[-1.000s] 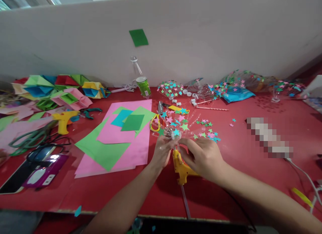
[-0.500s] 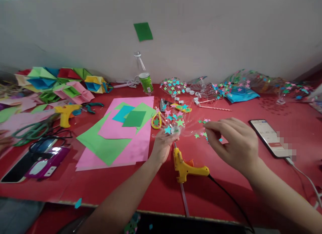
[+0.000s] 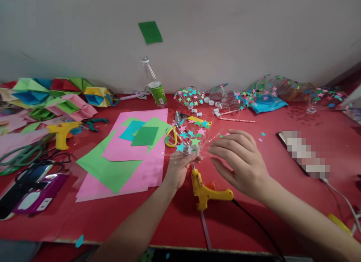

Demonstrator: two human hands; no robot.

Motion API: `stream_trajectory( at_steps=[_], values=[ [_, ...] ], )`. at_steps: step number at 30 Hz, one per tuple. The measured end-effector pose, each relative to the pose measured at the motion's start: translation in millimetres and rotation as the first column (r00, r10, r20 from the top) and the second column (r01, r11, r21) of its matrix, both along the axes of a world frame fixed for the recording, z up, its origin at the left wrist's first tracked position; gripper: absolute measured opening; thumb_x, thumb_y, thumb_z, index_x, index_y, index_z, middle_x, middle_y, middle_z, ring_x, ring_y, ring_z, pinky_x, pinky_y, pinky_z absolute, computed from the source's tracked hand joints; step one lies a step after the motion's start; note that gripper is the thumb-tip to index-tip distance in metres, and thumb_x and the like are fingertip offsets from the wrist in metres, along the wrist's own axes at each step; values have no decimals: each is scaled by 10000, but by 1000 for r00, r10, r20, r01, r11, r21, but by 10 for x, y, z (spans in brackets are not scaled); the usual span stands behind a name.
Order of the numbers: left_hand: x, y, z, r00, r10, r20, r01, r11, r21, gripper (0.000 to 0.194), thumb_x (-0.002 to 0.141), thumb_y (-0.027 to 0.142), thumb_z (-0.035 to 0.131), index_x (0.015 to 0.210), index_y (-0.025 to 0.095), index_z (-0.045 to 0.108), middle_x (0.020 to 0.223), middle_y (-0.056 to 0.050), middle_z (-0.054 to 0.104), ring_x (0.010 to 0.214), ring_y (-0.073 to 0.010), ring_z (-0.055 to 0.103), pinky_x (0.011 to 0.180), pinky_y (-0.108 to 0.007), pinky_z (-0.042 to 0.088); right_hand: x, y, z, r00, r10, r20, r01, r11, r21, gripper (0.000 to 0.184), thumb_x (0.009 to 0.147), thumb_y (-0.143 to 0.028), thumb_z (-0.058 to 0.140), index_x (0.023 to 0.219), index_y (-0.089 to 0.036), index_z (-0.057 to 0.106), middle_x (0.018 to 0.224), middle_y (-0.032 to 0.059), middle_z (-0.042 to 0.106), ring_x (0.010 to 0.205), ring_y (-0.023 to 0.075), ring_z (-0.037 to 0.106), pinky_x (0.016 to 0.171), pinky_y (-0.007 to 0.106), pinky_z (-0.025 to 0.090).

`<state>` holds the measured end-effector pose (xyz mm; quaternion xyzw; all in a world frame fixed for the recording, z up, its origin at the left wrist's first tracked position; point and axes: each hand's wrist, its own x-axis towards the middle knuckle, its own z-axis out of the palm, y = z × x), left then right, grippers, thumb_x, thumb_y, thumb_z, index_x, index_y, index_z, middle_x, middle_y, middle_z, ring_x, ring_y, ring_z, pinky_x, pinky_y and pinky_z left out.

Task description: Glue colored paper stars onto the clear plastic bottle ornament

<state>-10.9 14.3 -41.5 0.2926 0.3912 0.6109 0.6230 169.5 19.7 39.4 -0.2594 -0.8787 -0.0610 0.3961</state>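
Observation:
My left hand (image 3: pixel 178 171) is closed round the neck of a cut clear plastic bottle (image 3: pixel 194 141). Star stickers in pink, blue and green cover its flared strips, and the white-ringed mouth points towards me. My right hand (image 3: pixel 242 165) is at the bottle's right side, fingers stretched and apart; whether they touch the clear plastic I cannot tell. Just below the left hand, a yellow glue gun (image 3: pixel 200 191) lies on the red table (image 3: pixel 169 224), its nozzle close to the fingers and a glue stick in its back. Behind the bottle are yellow-handled scissors (image 3: pixel 170 137).
Pink and green paper sheets (image 3: pixel 121 175) lie left of centre. Further left are a second yellow glue gun (image 3: pixel 63 133) and a purple device (image 3: pixel 41 194). A phone (image 3: pixel 304 155) charges at right. Star-covered bottle pieces (image 3: pixel 189 97) and a green can (image 3: pixel 158 93) line the wall.
My right hand has moved left towards the bottle, and its bunched fingers have spread. Two loose stars it covered now show on the table. The view has shifted slightly right.

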Motion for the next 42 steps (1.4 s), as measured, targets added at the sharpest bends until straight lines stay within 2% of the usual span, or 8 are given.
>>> stream_trajectory(
  at_steps=[8,12,14,20,26,35,39,42],
  values=[
    [-16,13,-58,1000,0,10,0,1000,-27,104,604,188,814,634,164,718,693,-16,723,637,-138,655,651,-261,514,-77,17,-24,982,107,-158,-141,965,-221,122,865,-141,561,972,-183,601,885,32,712,864,164,628,893,392,485],
    [-7,-6,-61,1000,-21,22,21,1000,-4,110,589,177,826,615,173,719,610,8,690,614,-122,641,637,-234,504,-92,-15,-22,970,119,-210,-190,913,-360,96,887,-151,549,944,-203,605,842,6,709,814,137,638,901,378,495],
    [-2,-14,-55,999,-20,38,20,1000,-20,119,576,162,829,624,178,722,601,19,687,595,-117,637,632,-232,505,-99,-31,-26,964,96,-249,-189,903,-385,92,876,-144,574,940,-207,592,833,-6,707,791,127,639,927,381,491],
    [13,-10,11,999,11,33,-9,999,-50,171,524,148,842,610,172,696,608,19,689,587,-130,639,632,-252,509,-110,-41,-35,965,59,-254,-134,948,-287,139,854,-105,591,953,-202,600,812,-11,714,723,122,641,947,396,485],
    [14,3,32,999,32,15,-31,999,-25,164,530,175,843,610,175,700,625,15,692,593,-126,636,629,-252,504,-99,-48,-21,970,51,-236,-120,950,-287,140,860,-132,591,964,-211,642,783,-8,715,712,128,645,982,436,462],
    [6,-7,-1,1000,10,10,-10,1000,-16,152,577,177,829,666,177,706,634,12,686,616,-128,633,647,-255,502,-88,-61,-33,982,63,-181,-110,958,-263,121,860,-113,581,917,-208,631,778,-19,699,719,126,608,991,422,418],
    [16,-11,12,1000,16,13,-16,1000,-21,164,573,175,829,666,174,694,671,10,694,619,-126,630,637,-255,501,-97,-68,-37,987,41,-153,-73,976,-206,145,863,-93,559,916,-214,617,770,-20,687,733,132,591,971,422,428],
    [22,-12,10,1000,6,17,-5,999,-32,189,568,181,835,691,172,692,625,27,669,574,-111,608,618,-249,492,-108,-72,-57,990,43,-137,-63,987,-147,162,853,-59,539,909,-198,600,739,-12,665,718,130,576,961,404,456]
  ],
)
